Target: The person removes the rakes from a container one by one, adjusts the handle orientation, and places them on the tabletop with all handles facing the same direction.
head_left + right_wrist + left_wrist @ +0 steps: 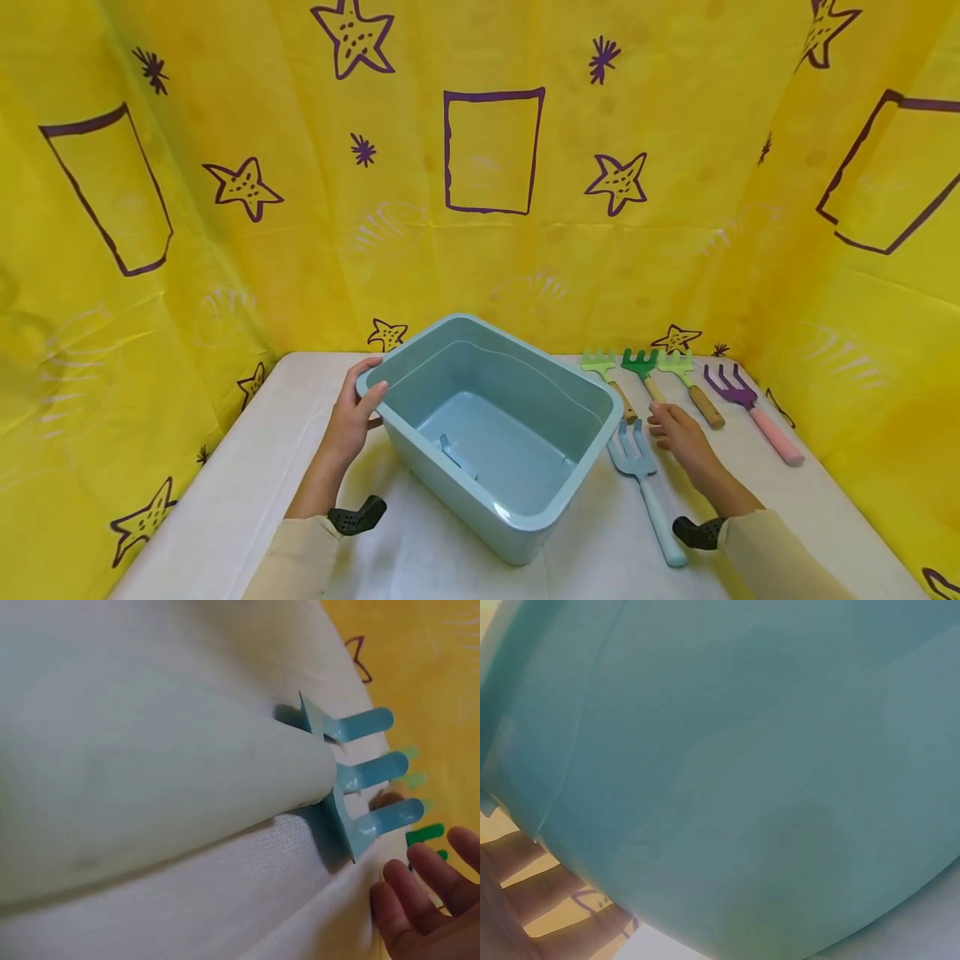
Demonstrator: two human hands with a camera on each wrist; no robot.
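A blue-grey plastic bin (pixel 487 433) stands turned at an angle on the table, with a small blue piece (pixel 456 457) on its floor. My left hand (pixel 352 417) grips its left corner, thumb over the rim; in the left wrist view the fingers (pixel 536 892) lie along the outside wall. My right hand (pixel 686 442) is at the wooden handle of a dark green hand rake (pixel 640 363), partly hiding it. In the right wrist view its fingers (pixel 435 881) are loosely spread. Beside that hand lies a light blue hand fork (pixel 656 508).
Two light green hand rakes (pixel 705 404) (pixel 624 402) with wooden handles flank the dark green one. Farther right lies a purple hand fork (pixel 772 433) with a pink handle. The white table (pixel 315 375) is enclosed by yellow patterned cloth (pixel 300 275).
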